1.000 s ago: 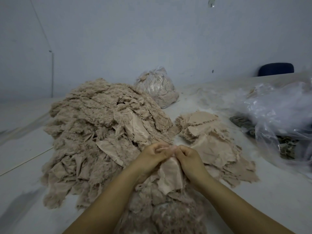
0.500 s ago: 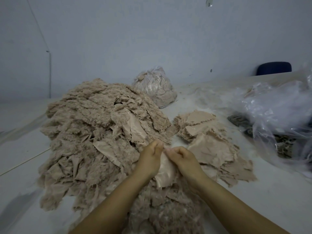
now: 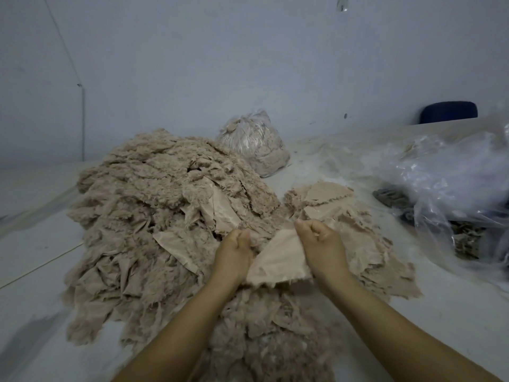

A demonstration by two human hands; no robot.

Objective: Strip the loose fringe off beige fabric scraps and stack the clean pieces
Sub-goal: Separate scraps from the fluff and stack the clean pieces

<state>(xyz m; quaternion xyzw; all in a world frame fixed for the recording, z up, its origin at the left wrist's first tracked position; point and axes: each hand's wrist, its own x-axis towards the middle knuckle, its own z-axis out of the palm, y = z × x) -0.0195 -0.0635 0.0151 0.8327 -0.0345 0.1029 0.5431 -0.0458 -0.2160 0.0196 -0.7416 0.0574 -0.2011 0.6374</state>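
Both hands have pulled apart since 0.5 s ago; they were touching over the scrap, now a gap shows between them w/ the cloth stretched across it.

Head view: left hand (image 3: 236,245) has its fingers curled, pinching the scrap's left edge. Right hand (image 3: 319,238) is fisted on the upper right corner, thumb side up. Beige scrap (image 3: 278,260) hangs between the 2 hands, smooth face toward the camera, ragged fringe along its bottom edge. It sits just above the near part of the big fringed pile (image 3: 154,216), which fills the desk (image 3: 33,257) from approx. 9 to 12 o'clock of the hands and runs down under the forearms. Stack of cleaner flat pieces (image 3: 358,244) lies at 2 o'clock, touching the pile's right side, partly behind the right hand. Clear bag of beige fluff (image 3: 256,144) stands at 12 o'clock, beyond the pile. Crumpled clear plastic sheeting (image 3: 446,177) w/ darker scraps under it is at 3 o'clock. Dark blue chair back (image 3: 449,111) at far right, against the wall.
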